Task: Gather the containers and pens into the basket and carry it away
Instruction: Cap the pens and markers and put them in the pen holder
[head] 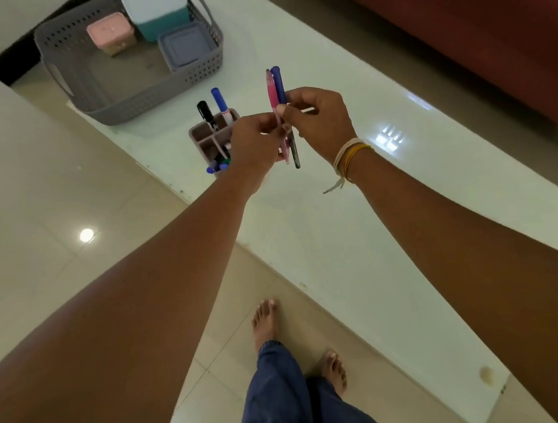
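While the grey perforated basket [134,88] sits at the far left of the white table [359,237] with a pink-lidded container [109,31], a teal container [160,10] and a flat grey container [186,47] inside it, a compartmented pen holder [209,139] with a black marker [206,114] and a blue marker [221,103] is seen just in front of it. Directly right of the holder, a pink pen [274,108] and a dark blue pen [280,87] are held upright above the table, pinched low by the left hand [257,144] and at mid-length by the right hand [321,120], with both ends sticking out beyond the fingers.

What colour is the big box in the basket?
Teal with a white lid, seen from the head camera; it sits in the grey basket.
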{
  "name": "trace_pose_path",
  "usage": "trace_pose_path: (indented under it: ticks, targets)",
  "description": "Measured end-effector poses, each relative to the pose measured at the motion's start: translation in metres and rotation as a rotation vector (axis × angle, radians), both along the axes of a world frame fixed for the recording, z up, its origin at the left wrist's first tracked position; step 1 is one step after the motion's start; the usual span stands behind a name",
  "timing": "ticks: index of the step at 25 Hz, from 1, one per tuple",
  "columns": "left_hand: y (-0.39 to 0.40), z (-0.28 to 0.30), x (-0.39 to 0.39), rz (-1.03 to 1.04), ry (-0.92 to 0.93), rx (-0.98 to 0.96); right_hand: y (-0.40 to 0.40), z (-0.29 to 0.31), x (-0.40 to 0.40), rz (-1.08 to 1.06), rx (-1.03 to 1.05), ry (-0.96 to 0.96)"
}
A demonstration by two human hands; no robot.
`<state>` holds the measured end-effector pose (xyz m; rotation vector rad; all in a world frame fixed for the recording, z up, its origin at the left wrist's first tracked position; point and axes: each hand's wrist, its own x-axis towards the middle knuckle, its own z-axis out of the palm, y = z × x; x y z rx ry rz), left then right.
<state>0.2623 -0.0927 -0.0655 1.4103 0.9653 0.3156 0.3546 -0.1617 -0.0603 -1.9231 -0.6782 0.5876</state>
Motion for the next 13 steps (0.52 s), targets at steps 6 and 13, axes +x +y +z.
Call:
trace_pose_path:
  ticks: [6, 13]
  targets:
    - [0.072, -0.005, -0.032, 0.174, 0.100, 0.168, 0.060, 0.007, -0.013, -0.068, 0.082, -0.061]
    - [0.102, -0.037, -0.047, 0.230, 0.208, 0.269, 0.079, -0.037, -0.030, 0.074, -0.134, -0.177]
